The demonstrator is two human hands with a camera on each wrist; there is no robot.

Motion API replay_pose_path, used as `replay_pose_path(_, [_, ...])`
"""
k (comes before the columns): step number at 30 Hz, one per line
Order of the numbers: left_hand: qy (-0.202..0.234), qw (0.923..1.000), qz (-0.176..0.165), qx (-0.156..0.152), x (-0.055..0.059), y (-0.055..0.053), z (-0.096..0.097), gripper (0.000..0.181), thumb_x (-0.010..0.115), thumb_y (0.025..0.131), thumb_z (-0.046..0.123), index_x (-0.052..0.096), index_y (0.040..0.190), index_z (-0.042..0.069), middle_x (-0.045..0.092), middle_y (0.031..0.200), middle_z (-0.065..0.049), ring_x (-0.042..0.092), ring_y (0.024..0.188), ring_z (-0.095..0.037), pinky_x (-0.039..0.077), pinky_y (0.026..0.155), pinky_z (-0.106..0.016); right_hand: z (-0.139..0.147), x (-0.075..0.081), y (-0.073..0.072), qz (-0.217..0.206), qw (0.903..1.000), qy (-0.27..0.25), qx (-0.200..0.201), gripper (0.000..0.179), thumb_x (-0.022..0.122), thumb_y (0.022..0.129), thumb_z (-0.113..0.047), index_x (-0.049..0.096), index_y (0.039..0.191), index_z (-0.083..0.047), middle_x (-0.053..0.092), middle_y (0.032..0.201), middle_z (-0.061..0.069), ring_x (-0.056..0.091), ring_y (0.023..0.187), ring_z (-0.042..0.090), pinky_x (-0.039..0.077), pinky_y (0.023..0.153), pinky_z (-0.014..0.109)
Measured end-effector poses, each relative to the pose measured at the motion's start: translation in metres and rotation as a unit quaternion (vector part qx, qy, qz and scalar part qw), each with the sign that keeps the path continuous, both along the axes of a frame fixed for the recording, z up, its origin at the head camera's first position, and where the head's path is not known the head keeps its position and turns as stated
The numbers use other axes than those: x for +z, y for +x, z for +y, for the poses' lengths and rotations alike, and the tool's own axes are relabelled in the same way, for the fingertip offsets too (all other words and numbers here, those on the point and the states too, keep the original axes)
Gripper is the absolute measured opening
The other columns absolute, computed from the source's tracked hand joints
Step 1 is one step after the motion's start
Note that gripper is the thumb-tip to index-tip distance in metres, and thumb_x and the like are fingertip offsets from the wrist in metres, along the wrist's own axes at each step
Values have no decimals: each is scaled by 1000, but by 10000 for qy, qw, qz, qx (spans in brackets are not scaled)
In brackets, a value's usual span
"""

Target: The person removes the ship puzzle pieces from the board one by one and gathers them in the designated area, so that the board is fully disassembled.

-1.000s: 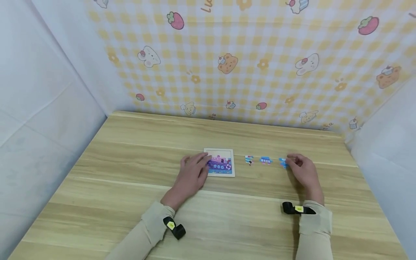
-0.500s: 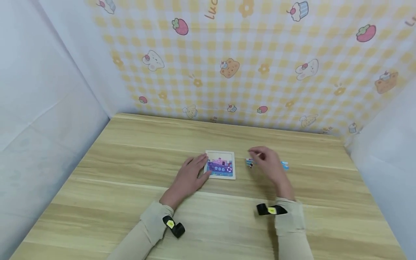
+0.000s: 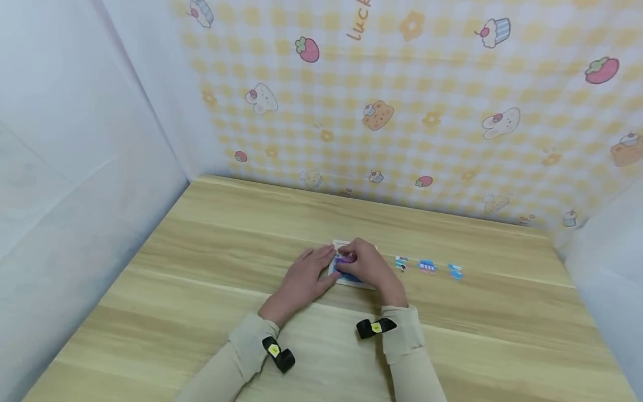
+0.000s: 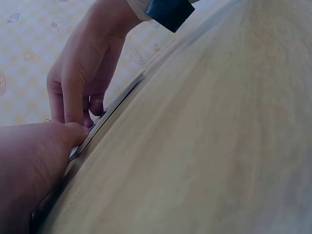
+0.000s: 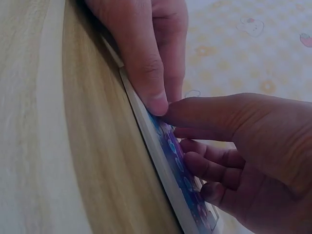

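A small jigsaw puzzle with a purple ship picture lies in a pale frame [image 3: 335, 244], mostly covered by both hands in the head view. My left hand [image 3: 305, 277] rests at the frame's left side with its fingers extended; its thumb [image 5: 157, 103] presses near the lower edge. Over the picture is my right hand [image 3: 370, 268], thumb and forefinger bent down on either side of a purple part [image 3: 345, 259]. In the right wrist view its fingertips [image 5: 191, 163] meet the printed ship [image 5: 181, 165]. I cannot tell whether they grip a piece.
Three loose puzzle pieces lie in a row to the right: a striped one [image 3: 401, 263], a blue one with windows [image 3: 427, 266] and a blue-and-white one [image 3: 455, 271]. Behind the wooden table [image 3: 281, 218] hangs a yellow checked cloth [image 3: 437, 151]; a white wall [image 3: 100, 139] stands left.
My right hand has left the rightmost loose piece and moved left onto the framed puzzle. The three loose pieces remain in their row. My left hand stays at the frame; the head view has shifted.
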State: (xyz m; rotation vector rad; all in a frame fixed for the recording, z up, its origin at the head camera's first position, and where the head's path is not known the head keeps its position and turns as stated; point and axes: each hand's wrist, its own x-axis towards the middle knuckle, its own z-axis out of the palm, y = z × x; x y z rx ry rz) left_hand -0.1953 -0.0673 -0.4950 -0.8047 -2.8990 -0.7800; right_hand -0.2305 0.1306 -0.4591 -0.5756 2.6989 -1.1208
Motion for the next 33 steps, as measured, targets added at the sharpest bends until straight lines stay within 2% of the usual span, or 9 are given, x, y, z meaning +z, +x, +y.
replay_pose_path(9, [-50,10000,61,26,7,-4,-2,66,56,106,45,44,155,2,41,162,-8,35,152,-20,17,128,-43,0,3,-4,-116,9999,-107,-50,29,80,92,-14,76,119,-4,63,104,9,55,88,20,49,76,33])
replay_pose_path(16, [32,10000,-21,69,9,-3,0,66,57,106,44,44,154,1,42,162,-8,36,151,-21,16,128,-43,0,4,-4,-220,9994,-203,-176,26,81,90,-12,75,114,-5,59,95,8,53,84,20,46,74,32])
replay_pose_path(23, [107,9999,-12,104,6,-4,0,65,58,105,44,46,154,3,42,162,-8,37,151,-22,16,128,-43,2,0,-6,-190,9992,-338,-131,21,79,92,-12,72,111,-8,59,93,6,52,81,19,45,72,31])
replay_pose_path(28, [114,9999,-44,114,2,-5,1,65,58,105,45,46,154,3,41,162,-7,38,151,-22,15,128,-43,6,-4,-6,-168,9984,-544,-17,15,74,96,-9,73,112,-10,66,90,4,57,79,19,49,72,31])
replay_pose_path(33, [109,9998,-137,94,-1,-5,3,65,58,105,45,46,153,3,41,162,-7,36,151,-21,15,129,-43,15,-7,-6,-183,9956,-911,-123,16,72,99,-14,77,113,-11,72,97,2,62,83,17,53,76,30])
